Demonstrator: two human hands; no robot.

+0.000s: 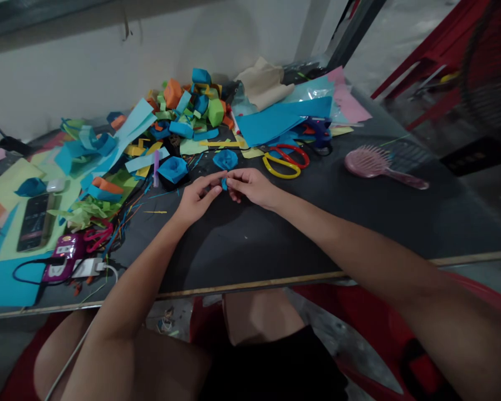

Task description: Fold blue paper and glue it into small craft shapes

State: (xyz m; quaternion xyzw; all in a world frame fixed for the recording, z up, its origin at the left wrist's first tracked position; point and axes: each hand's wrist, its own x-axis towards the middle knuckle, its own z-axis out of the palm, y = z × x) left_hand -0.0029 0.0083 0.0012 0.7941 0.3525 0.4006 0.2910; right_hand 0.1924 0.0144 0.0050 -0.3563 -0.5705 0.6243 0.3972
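Note:
My left hand (198, 197) and my right hand (250, 186) meet over the dark table (275, 239). Between their pinched fingertips they hold a small blue folded paper piece (224, 182). Just beyond my fingers lie two blue folded paper shapes, one at the left (172, 169) and one at the right (225, 159). A heap of folded coloured paper pieces (187, 106) sits at the back of the table. Blue paper sheets (281, 120) lie at the back right.
Yellow-handled scissors (280, 167) and red-handled scissors (292, 153) lie right of my hands. A pink hairbrush (379, 166) rests at the far right. A phone (34, 220), a purple device (64, 259) with a cable, and paper scraps crowd the left side.

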